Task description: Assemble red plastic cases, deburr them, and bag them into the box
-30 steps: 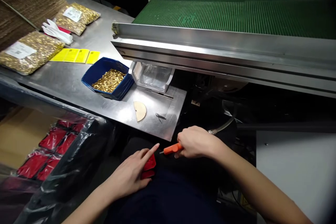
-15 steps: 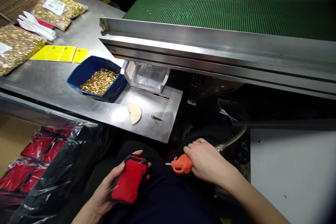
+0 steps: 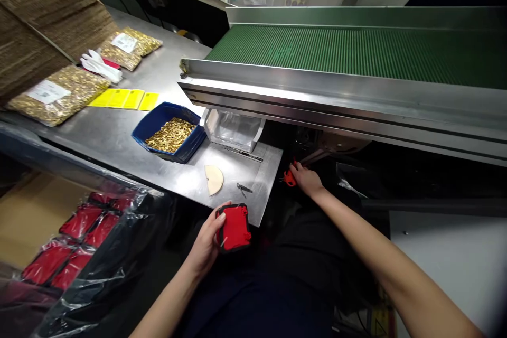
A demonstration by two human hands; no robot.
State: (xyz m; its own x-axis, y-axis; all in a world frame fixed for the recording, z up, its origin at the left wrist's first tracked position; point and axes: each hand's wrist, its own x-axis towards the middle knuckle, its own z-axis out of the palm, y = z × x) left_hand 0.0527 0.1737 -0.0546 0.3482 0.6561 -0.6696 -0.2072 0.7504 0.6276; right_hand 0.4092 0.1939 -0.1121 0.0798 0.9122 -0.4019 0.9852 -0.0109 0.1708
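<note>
My left hand (image 3: 208,240) grips a red and black case (image 3: 236,228) by its left side, just off the front edge of the metal table (image 3: 170,171). Past the table's right corner, my right hand (image 3: 307,178) is closed around an orange air gun (image 3: 290,178), whose nozzle points left. On the table near the case lie a pale half-round piece (image 3: 214,179) and a small metal clipper-like tool (image 3: 244,188). A blue bin (image 3: 186,156) of small gold pieces stands behind them, beside a grey bin (image 3: 233,130) holding clear plastic.
A green ribbed conveyor (image 3: 317,53) with a metal side rail runs across the back right. Bags of gold pieces (image 3: 63,92), yellow cards (image 3: 124,99) and white gloves (image 3: 101,67) lie at the left. Wrapped red cases (image 3: 81,222) sit in a lined box at lower left.
My right hand has moved away with the orange air gun, up beneath the conveyor. My left hand has lifted the red case closer to the table edge and turned it. The view has shifted.
</note>
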